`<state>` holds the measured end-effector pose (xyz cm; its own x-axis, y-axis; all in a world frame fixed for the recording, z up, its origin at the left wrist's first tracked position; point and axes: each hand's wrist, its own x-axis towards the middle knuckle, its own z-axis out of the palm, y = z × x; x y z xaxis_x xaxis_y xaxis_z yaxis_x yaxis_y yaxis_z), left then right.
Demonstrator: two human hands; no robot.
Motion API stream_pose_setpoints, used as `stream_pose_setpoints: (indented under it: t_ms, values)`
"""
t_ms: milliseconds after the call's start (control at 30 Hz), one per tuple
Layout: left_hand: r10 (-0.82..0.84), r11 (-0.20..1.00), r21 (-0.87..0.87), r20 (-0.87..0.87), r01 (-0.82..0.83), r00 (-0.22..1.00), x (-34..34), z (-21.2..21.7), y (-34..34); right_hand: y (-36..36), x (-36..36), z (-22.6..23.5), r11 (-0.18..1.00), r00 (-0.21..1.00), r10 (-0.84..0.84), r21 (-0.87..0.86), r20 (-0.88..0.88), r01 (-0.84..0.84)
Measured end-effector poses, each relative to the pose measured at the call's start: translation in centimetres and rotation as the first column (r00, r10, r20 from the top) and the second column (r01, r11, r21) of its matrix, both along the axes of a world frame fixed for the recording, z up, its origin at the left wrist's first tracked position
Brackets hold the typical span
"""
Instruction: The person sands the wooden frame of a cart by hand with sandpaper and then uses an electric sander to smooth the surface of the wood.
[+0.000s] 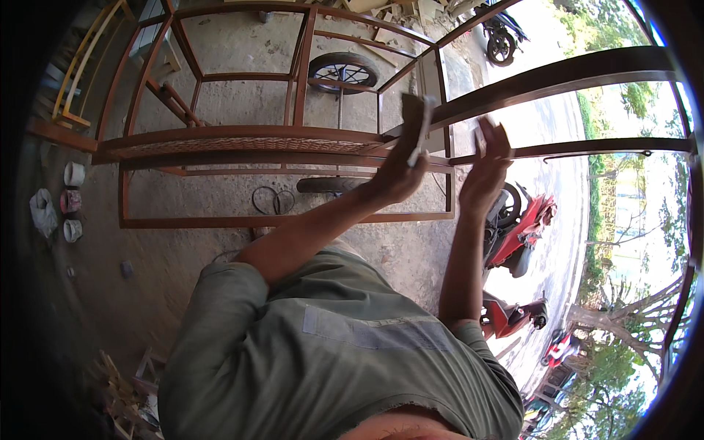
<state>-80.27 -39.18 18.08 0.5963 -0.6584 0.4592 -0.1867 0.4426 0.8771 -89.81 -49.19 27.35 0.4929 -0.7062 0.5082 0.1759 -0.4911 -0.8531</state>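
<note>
mostly worn grey sandpaper sheet point(416, 121), folded, in left hand point(400, 172), on rust-brown frame point(242, 139).

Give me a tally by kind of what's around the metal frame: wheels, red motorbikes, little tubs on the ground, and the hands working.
Hands: 2, left hand holding a putty knife, right hand at the reddish-brown metal frame
Spoked wheels: 1
Red motorbikes: 3
Small tubs: 3
Total: 9
</note>
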Motion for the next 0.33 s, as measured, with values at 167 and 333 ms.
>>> stream_pose_setpoints:
  t_ms: [167,333]
  values:
    - [-0.133,0.977,0.148,-0.140,0.154,0.981,-1.7,-9.5,-1.6,-2.7,4.8,6.0,0.987,0.987,0.151,0.053,0.054,-0.154]
    - [0.036,0.994,0.103,0.063,-0.042,0.997,-1.8,-1.9,-4.2,-4.7,6.7,3.1,0.763,0.830,0.484,0.332,0.276,-0.555]
